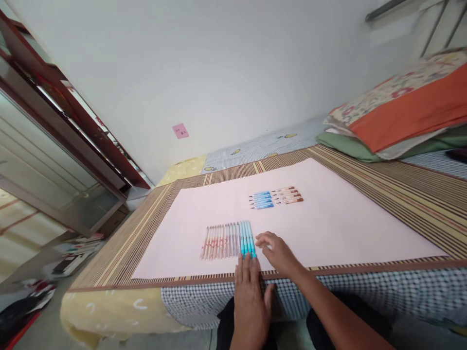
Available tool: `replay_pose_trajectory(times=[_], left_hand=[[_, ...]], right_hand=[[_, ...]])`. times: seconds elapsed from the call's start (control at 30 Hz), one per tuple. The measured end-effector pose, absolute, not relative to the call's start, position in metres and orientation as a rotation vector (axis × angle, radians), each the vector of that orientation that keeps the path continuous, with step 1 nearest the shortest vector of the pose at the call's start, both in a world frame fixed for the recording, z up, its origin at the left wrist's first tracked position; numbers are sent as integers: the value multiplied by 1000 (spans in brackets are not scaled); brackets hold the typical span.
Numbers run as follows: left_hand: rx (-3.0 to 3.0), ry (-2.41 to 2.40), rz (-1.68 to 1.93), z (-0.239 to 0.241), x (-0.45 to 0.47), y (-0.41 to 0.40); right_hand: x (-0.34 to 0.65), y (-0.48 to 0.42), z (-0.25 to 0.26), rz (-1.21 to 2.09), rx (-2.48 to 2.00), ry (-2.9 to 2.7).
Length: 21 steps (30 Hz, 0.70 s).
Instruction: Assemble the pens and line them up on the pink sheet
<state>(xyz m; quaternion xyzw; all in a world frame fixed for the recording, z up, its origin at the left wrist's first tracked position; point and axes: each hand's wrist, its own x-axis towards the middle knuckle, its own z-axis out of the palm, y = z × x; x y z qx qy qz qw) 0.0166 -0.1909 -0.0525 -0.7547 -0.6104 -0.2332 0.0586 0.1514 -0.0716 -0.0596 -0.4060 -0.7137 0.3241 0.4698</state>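
Turquoise pens (247, 238) are sitting near side on the pale sheet (204, 204). Left hand (251, 291) is laid flat right at their near ends, gripping nothing; right hand (276, 253)'s just to their right, grip loosely curled, empty.

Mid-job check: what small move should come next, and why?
Probably a light leftward nudge by the right hand to snug the slim turquoise pens against the slim, pale, red-patterned pens. Its loosely curled fingers are close beside the row's right edge, while the left hand lies flat, fingertips at the turquoise pens' lower ends, seemingly placed to keep them level.
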Motion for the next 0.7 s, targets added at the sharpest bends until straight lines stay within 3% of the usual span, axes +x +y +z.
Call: replay_pose_trajectory(times=[0.33,0.7], left_hand=[[-2341,-1554,-1129,-63,43,-198],[-2327,-1379,-1165,-76,34,-182]], right_hand=[[159,-73,-33,1037,-1083,-1302],[176,-71,-30,1054,-1045,-1180]])
